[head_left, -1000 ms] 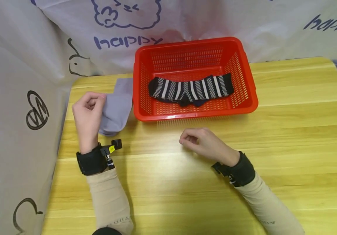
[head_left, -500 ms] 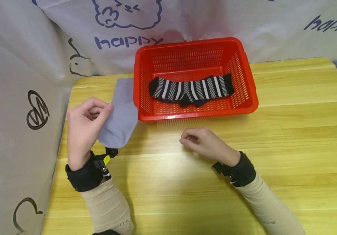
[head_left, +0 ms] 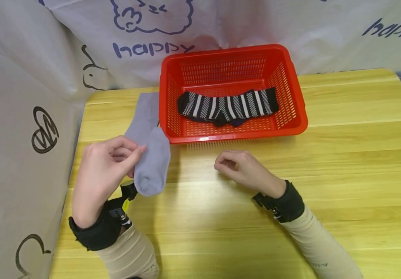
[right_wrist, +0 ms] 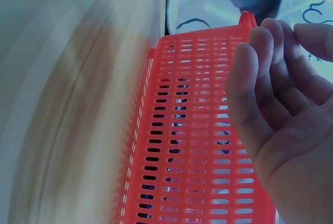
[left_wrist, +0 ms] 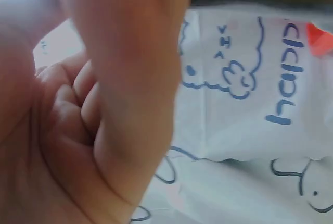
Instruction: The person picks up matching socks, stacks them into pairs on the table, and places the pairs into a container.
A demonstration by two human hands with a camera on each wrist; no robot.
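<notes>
My left hand [head_left: 104, 170] pinches a lavender-grey sock [head_left: 153, 164] between thumb and fingertips, left of and in front of the basket. The sock's rounded toe hangs toward me. More grey sock fabric [head_left: 148, 108] lies behind it on the table against the basket; I cannot tell whether it is a separate sock. In the left wrist view, the fingers [left_wrist: 125, 88] are close to the camera and the grey sock is not recognisable. Loosely curled, my right hand [head_left: 244, 170] rests in front of the basket and holds nothing. Black-and-white striped socks [head_left: 228, 106] lie in the red basket [head_left: 235, 137].
A wooden table [head_left: 343, 162] carries the basket near its back edge. Dark navy fabric [head_left: 237, 122] shows under the striped socks. White cloth [head_left: 256, 23] with drawings hangs behind, and another white sheet [head_left: 15, 116] borders the left side.
My left hand has moved toward me and slightly right, drawing the held grey sock with it, and more of the grey fabric behind is uncovered. The right hand stays still.
</notes>
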